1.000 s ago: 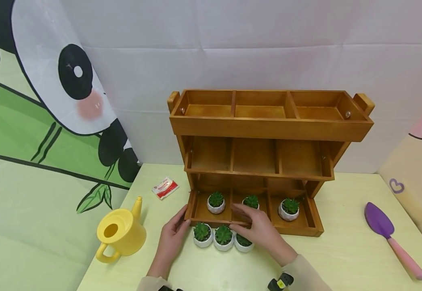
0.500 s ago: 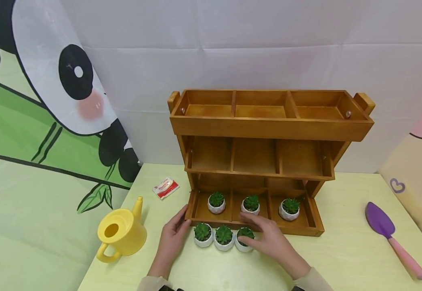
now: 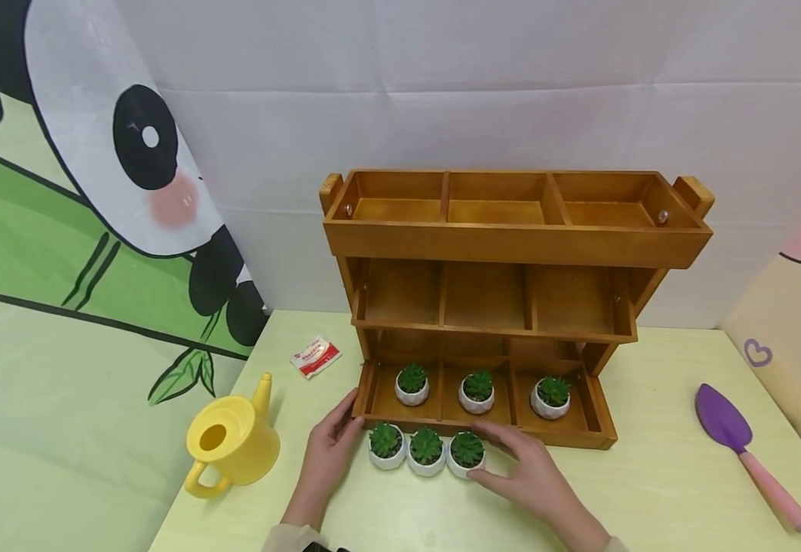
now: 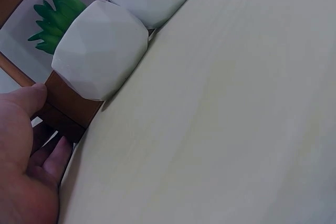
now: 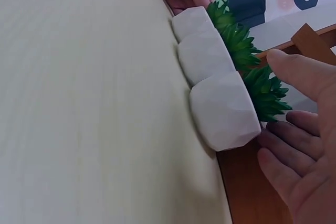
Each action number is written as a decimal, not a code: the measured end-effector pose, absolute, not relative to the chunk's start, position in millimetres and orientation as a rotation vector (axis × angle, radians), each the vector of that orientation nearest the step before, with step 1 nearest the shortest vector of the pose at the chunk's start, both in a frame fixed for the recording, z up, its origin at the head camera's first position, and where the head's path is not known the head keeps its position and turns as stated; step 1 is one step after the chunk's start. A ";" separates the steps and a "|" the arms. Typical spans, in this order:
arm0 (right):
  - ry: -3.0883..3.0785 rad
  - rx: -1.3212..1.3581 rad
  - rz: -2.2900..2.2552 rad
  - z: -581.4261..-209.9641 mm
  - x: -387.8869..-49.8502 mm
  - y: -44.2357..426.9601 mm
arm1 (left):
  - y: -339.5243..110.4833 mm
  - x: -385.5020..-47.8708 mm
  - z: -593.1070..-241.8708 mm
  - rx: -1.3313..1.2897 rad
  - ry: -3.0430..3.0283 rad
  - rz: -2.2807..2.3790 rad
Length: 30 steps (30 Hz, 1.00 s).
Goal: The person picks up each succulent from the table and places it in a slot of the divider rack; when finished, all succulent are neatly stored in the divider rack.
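In the head view, three succulents in white faceted pots stand in a row before a wooden tiered shelf (image 3: 517,241): left pot (image 3: 387,446), middle pot (image 3: 426,451) and right pot (image 3: 466,454). My right hand (image 3: 534,471) is beside the right pot, thumb and fingers spread; the right wrist view shows the thumb apart from that pot (image 5: 226,111). My left hand (image 3: 327,454) holds the front left corner of the lowest tier, thumb at the front, fingers along the side. Three more potted succulents sit in that tier: left (image 3: 411,385), middle (image 3: 477,392), right (image 3: 551,397).
A yellow watering can (image 3: 234,437) stands on the left of the table (image 3: 400,514). Behind it lies a red and white packet (image 3: 315,357). On the right is a trowel (image 3: 724,418) with a purple blade and pink handle. A printed cloth (image 3: 476,84) hangs behind.
My right hand has drawn back from the tier's middle compartment, down and right to beside the front right pot. The middle succulent in the tier now shows fully. My left hand stays put.
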State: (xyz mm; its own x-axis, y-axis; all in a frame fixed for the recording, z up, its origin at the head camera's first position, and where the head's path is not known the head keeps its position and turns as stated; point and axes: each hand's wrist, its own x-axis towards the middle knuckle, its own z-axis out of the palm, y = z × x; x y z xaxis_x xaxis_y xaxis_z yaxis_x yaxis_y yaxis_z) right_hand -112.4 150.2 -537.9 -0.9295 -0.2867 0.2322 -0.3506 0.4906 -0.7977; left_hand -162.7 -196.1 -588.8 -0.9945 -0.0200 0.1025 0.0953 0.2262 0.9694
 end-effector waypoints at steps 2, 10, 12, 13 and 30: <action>-2.646 0.558 1.430 -540.8 -110.8 151.4 | -195.9 -162.3 -588.4 -0.072 -2.384 -1.896; -2.737 0.401 1.352 -554.5 -103.5 152.4 | -195.7 -160.8 -587.2 -0.053 -2.397 -1.890; -2.762 0.353 1.366 -557.6 -102.0 151.2 | -195.6 -160.5 -587.2 -0.052 -2.393 -1.891; -2.767 0.330 1.373 -559.2 -101.5 150.3 | -195.5 -160.6 -587.4 -0.054 -2.392 -1.891; -2.685 0.028 1.420 -569.5 -95.5 120.4 | -195.0 -161.1 -586.4 -0.049 -2.401 -1.886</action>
State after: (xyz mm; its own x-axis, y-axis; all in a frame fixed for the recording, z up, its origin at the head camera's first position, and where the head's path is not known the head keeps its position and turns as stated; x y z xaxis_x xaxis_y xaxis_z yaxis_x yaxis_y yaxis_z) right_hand -95.5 120.4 -569.5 -0.9944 0.0327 0.1006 -0.0648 0.5638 -0.8233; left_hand -161.1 -195.0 -586.4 -0.9956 -0.0290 0.0890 0.0796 0.2380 0.9680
